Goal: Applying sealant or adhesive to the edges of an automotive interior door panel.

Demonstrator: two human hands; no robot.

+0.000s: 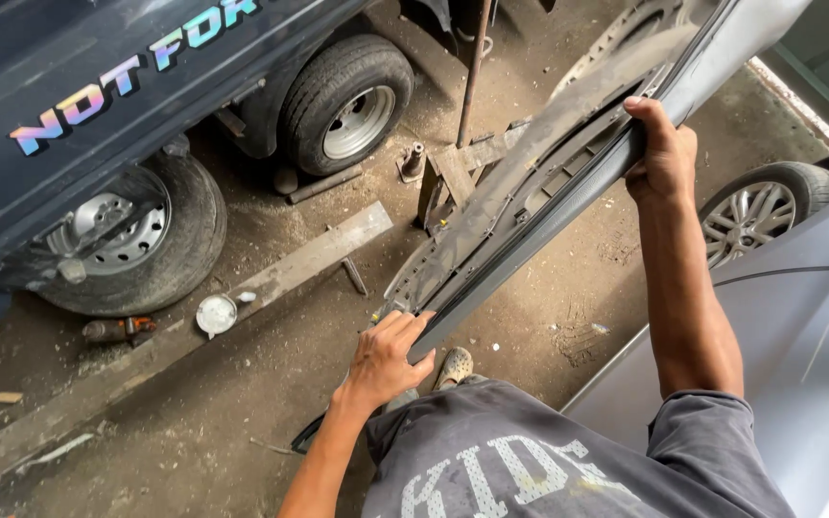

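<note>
Both fists closed on the panel [530,192], left hand [386,360] at 6 o'clock, right hand [662,153] at 1; could slip, dropping onto the foot [453,366].

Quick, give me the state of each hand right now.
Left hand: closed on the lower end of the long grey car body panel.
Right hand: closed around the same panel's edge, higher up.

Panel [530,192]: grey, dusty, darker inner face. Shirt [549,460]: grey, white dotted lettering. Far-left vehicle [98,86]: dark blue, iridescent lettering. Tyres [338,91]: black, silver rims. Right car [817,336]: silver-grey. Floor [242,403]: brown, dirty. Disc [215,314]: white.
</note>
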